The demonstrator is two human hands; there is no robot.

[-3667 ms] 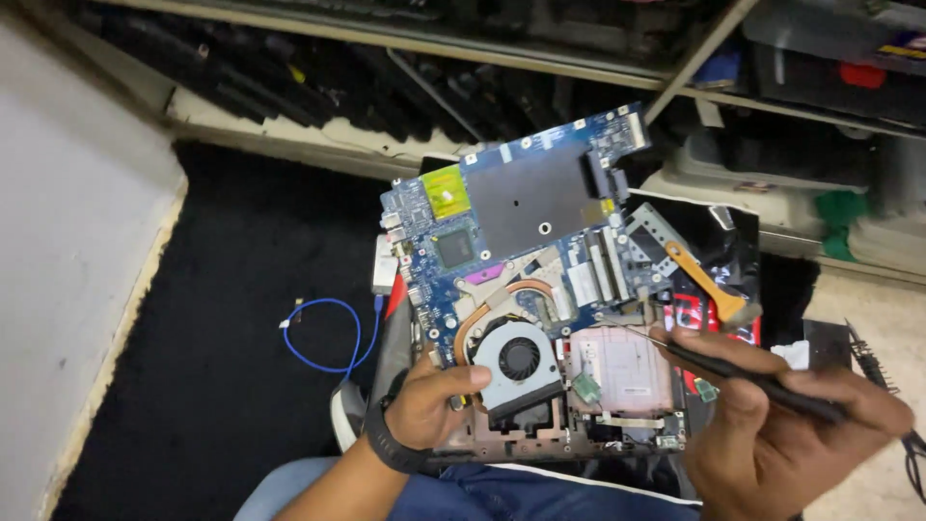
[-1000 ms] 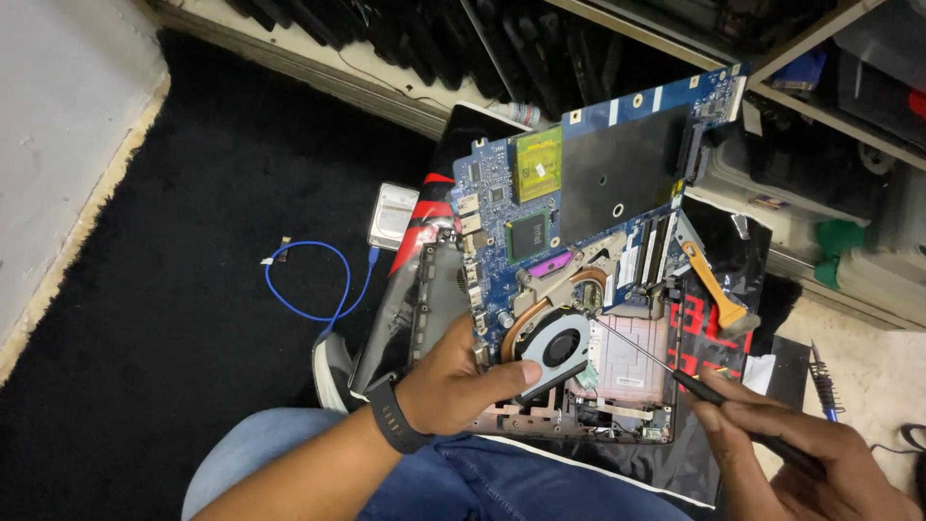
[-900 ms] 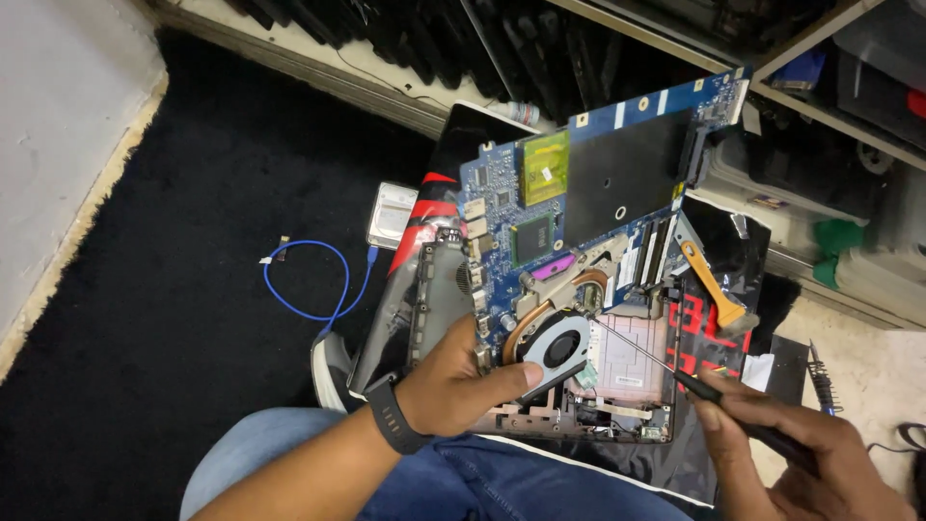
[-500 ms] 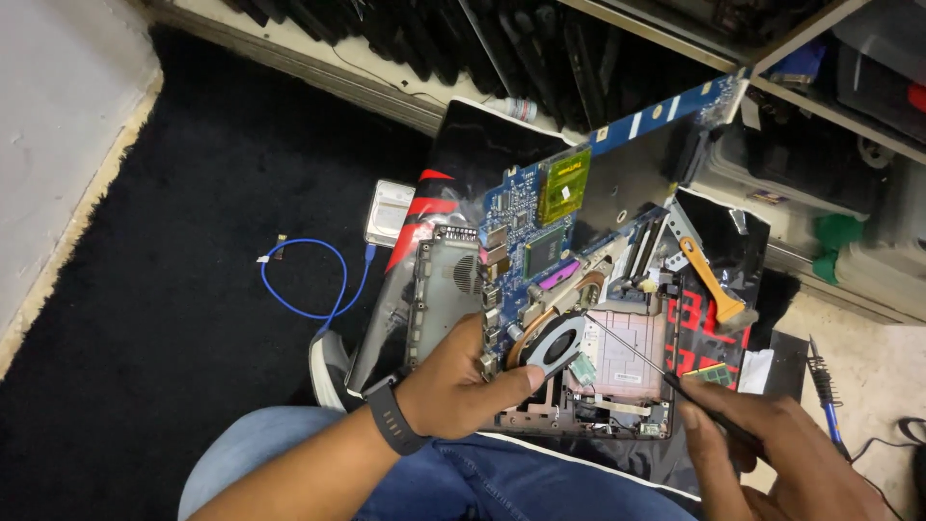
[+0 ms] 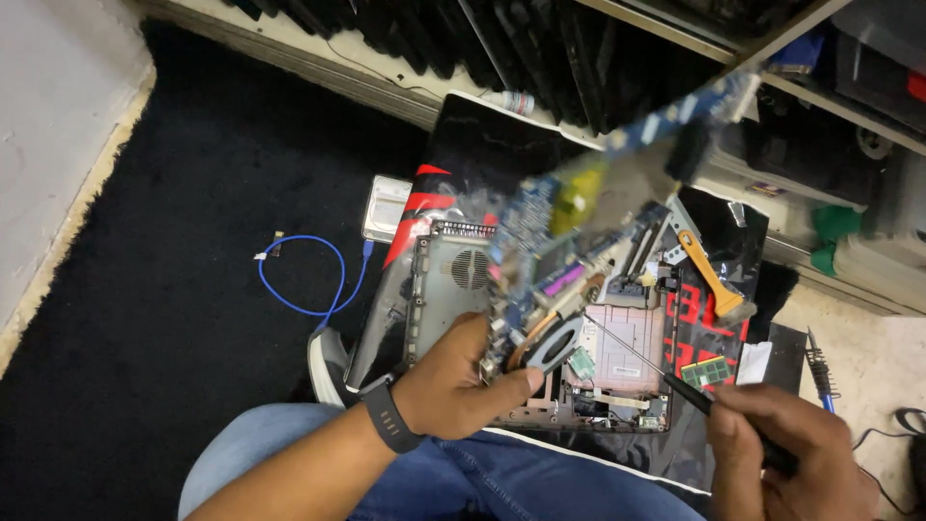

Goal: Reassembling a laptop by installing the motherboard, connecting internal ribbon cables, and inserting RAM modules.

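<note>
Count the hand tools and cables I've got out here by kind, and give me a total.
Screwdriver, in right hand: 1
Orange pry tool: 1
Soldering iron: 1
Blue cable: 1
Total: 4

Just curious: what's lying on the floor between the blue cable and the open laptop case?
In the head view, a small silvery drive lies between the blue cable and the laptop case, partly tucked under a red-and-black sheet.

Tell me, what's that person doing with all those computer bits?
A person sits over an opened laptop case on their lap. Their left hand grips a blue circuit board by its fan end and tilts it up off the case; it looks blurred. Their right hand holds a thin screwdriver pointing in under the board. A blue cable lies on the black mat.
</note>
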